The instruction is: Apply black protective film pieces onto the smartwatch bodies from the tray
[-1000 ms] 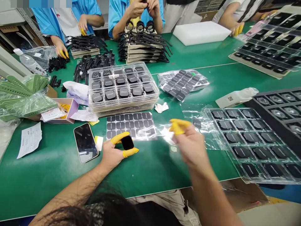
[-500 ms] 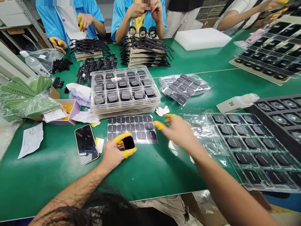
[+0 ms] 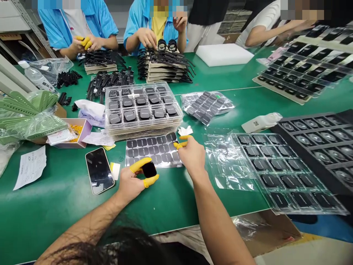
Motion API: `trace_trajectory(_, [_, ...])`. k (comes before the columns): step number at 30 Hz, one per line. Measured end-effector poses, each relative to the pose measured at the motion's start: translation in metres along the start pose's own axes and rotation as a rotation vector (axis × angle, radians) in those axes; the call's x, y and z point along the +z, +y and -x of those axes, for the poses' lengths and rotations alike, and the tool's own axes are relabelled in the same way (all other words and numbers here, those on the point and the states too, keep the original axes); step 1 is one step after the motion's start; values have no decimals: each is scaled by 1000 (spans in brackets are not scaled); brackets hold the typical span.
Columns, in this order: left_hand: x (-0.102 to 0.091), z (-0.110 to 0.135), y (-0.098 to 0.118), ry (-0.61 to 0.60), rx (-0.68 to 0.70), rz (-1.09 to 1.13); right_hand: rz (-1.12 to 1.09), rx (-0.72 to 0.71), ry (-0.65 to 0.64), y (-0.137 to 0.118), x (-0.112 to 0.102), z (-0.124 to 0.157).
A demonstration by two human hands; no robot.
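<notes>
My left hand [image 3: 131,184] grips a small black rounded-square watch face [image 3: 149,169] by its edges, between thumb and finger in yellow finger cots. Under and beyond it lies a sheet of dark rounded-square stickers [image 3: 156,149]. At the sheet's right edge is my right hand [image 3: 193,154], its cot-covered thumb and forefinger drawn together near the upper right stickers. Whatever lies between those fingertips is too small to make out. Just behind the sheet rises a stack of clear trays [image 3: 143,127] holding black square pieces.
A phone [image 3: 99,171] lies left of my left hand. Rightward are clear film [image 3: 228,162], a tray of black pieces [image 3: 286,165] and a white bottle [image 3: 261,122]. Green straps [image 3: 33,114] and an open box [image 3: 85,132] sit at left. Co-workers handle black straps [image 3: 165,66] across the table.
My right hand has moved left, onto the sticker sheet's right edge, and its thumb and forefinger have come together. My left hand still holds the watch face. The view has shifted slightly.
</notes>
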State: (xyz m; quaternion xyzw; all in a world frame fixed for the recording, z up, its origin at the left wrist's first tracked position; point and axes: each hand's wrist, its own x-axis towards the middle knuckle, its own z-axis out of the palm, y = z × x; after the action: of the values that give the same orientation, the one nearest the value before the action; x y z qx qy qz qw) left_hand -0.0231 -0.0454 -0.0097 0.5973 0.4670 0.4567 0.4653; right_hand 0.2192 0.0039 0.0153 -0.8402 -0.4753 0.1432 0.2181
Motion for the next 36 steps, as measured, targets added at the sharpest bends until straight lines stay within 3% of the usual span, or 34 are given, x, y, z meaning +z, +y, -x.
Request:
trace_trajectory(11, [1, 0, 3, 7, 80, -50, -136, 71, -162, 0, -1, -2])
trace_trajectory(21, [2, 1, 5, -4, 78, -68, 101, -113, 48, -1, -2, 15])
trace_trajectory(26, [2, 1, 7, -5, 97, -56, 123, -64, 118, 0, -6, 16])
trace_trajectory(32, [3, -1, 10, 21, 107, -82, 44, -76, 193, 6, -9, 15])
trace_trajectory(36, [-5, -2, 9, 23, 76, -133, -210, -85, 98, 2, 3, 13])
